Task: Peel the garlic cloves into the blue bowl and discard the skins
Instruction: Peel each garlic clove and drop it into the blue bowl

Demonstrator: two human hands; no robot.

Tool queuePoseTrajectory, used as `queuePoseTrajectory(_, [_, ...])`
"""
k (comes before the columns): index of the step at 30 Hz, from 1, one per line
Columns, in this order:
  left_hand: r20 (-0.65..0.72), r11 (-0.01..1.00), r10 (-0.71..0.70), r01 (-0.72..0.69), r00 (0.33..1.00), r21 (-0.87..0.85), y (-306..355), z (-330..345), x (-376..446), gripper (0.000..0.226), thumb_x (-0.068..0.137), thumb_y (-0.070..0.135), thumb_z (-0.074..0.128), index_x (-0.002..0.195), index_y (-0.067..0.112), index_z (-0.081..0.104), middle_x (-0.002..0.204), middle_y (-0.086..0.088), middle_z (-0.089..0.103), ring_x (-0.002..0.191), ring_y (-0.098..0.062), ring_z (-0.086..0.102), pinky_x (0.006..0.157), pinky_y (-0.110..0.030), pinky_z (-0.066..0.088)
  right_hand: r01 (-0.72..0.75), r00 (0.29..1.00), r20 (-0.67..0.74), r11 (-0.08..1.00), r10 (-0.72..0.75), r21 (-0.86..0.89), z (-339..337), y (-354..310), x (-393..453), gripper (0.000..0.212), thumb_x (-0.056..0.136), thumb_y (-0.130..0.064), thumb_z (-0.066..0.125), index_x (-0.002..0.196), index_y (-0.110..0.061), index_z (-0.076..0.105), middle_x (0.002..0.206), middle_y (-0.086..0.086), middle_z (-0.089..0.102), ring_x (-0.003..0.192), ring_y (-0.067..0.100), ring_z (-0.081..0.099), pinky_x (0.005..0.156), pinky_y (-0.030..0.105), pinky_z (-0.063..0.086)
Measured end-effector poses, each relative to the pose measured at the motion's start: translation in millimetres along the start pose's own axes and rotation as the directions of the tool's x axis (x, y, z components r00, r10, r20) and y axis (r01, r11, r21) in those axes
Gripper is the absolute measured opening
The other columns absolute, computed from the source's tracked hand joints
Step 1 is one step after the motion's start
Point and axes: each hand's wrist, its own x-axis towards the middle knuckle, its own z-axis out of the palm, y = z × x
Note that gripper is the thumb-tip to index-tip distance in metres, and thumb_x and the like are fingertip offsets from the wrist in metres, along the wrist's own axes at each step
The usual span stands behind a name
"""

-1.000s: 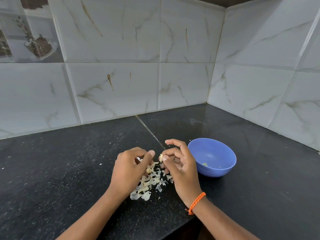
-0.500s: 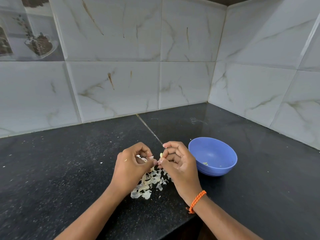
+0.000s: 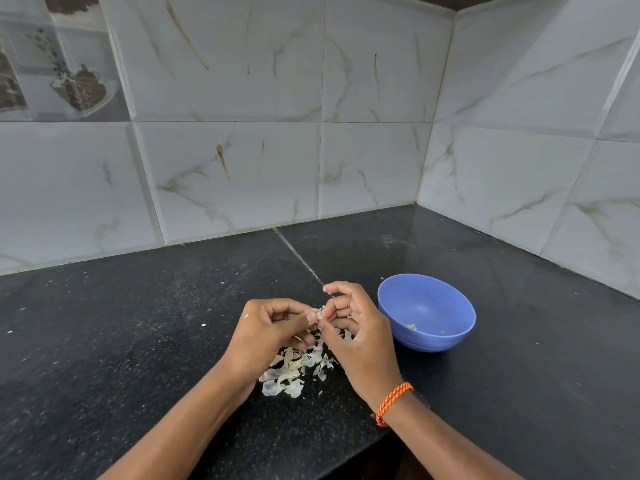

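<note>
A garlic clove (image 3: 320, 314) is pinched between the fingertips of the left hand (image 3: 273, 327) and the right hand (image 3: 356, 327), above a heap of garlic skins (image 3: 294, 372) on the black countertop (image 3: 121, 341). It is judged small, light, firm and slippery once bared; its loose papery skin is best nipped at a tip. The blue bowl (image 3: 429, 299) stands just beside the right hand, with a few pale pieces inside.
</note>
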Motion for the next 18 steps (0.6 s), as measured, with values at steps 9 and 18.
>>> queuePoseTrajectory(9, [-0.087,0.996,0.014,-0.021,0.996,-0.082,2.3,-0.4,0.1,0.007,0.09,0.001,0.082,0.097,0.003,0.083,0.089,-0.022,0.08,0.086,-0.039,0.08,0.084,-0.044,0.067,0.014,0.998,-0.065,0.992,-0.022,-0.123,-2.5,3.5,-1.7,0.027,0.103,-0.016,0.068,0.127,-0.029,0.071,0.098,-0.013,0.076,0.095,0.006,0.075,0.08,0.028,0.063])
queuePoseTrajectory(18, [-0.14,0.952,0.146,-0.1,0.979,0.29,-4.1,-2.2,3.0,0.015,0.092,0.003,0.08,0.089,0.018,0.083,0.077,-0.003,0.081,0.074,-0.021,0.081,0.081,-0.048,0.068,0.14,0.989,0.01,0.923,-0.146,-0.358,-0.5,5.3,-0.5,0.052,0.092,0.005,0.071,0.129,-0.031,0.065,0.115,-0.017,0.06,0.112,0.01,0.061,0.087,0.027,0.056])
